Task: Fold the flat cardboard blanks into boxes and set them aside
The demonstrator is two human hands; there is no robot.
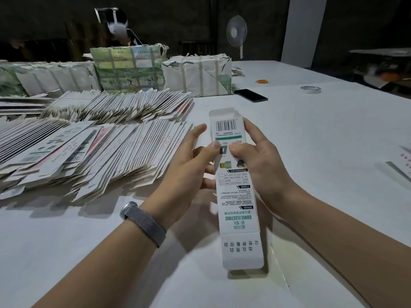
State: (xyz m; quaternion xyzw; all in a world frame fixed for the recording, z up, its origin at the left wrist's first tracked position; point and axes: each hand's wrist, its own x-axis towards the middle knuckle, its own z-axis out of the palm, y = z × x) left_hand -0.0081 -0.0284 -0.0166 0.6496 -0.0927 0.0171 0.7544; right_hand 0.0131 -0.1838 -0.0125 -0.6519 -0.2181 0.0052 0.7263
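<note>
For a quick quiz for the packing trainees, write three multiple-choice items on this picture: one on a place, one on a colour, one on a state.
1. Where does the black phone lie?
A. On the table beside the strapped bundles
B. On the fanned blanks
C. In the right hand

2. What colour is the "SONIC ELECTRIC" print on the held carton?
A. Red
B. Green
C. Black

3. How is the carton held?
A. Lying untouched on the table
B. By the left hand alone
C. By both hands, thumbs on its printed face

Key: 1 A, it rests on the white table by the bundles. 2 B, the lettering is green. 3 C, left hand and right hand both have a grip on it.
</note>
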